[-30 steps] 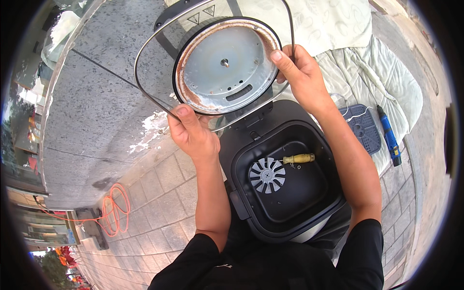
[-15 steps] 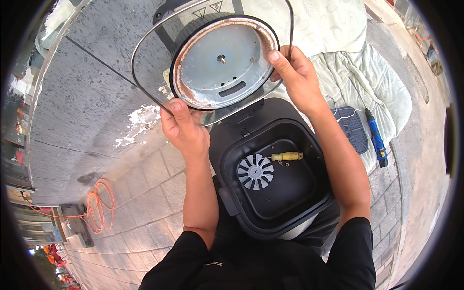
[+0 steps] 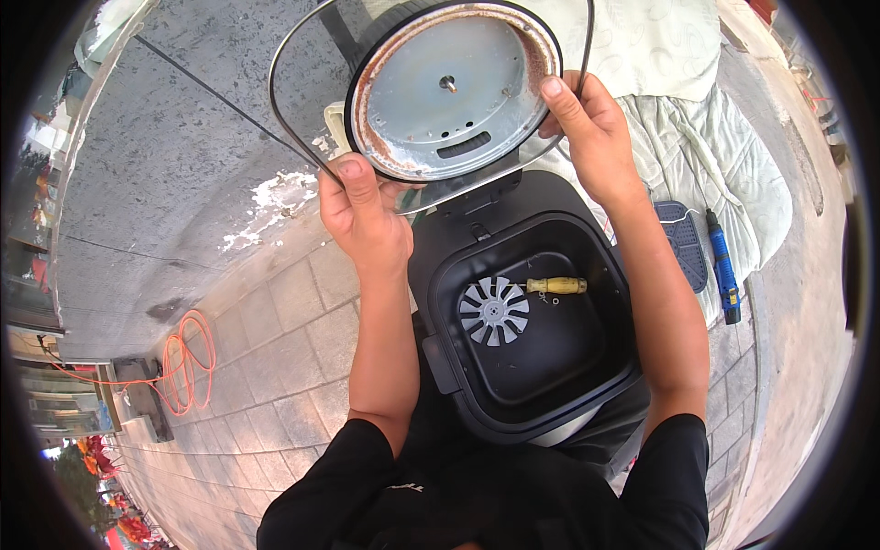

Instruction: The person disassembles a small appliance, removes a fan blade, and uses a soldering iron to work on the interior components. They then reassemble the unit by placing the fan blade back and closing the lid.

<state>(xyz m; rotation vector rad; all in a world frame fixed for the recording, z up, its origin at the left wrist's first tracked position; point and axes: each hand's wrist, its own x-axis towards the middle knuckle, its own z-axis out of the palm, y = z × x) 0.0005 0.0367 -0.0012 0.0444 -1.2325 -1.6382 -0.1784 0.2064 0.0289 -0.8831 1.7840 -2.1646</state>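
Both my hands hold a round metal housing (image 3: 431, 110) with a black rim, rust around its inner wall and a short shaft at its centre. A thin metal ring (image 3: 276, 96) loops around it. My left hand (image 3: 367, 211) is closed on the lower left edge, thumb on top. My right hand (image 3: 591, 137) grips the right edge; most of its fingertips are hidden behind. Below, on my lap, rests a square black basket (image 3: 550, 357). Inside it lie a grey fan blade (image 3: 496, 312), a yellow-handled screwdriver (image 3: 556, 286) and some small screws.
To the right a pale quilt (image 3: 738, 174) lies on the ground, with a grey perforated tray (image 3: 683, 246) and a blue electric screwdriver (image 3: 724, 266) on it. An orange cord (image 3: 188, 362) is coiled at the left. A grey wall (image 3: 183, 137) with peeling paint rises at the left.
The round housing, the ring and both hands have shifted up and to the right in view. The basket and its contents appear slightly further right. My grip stays the same.
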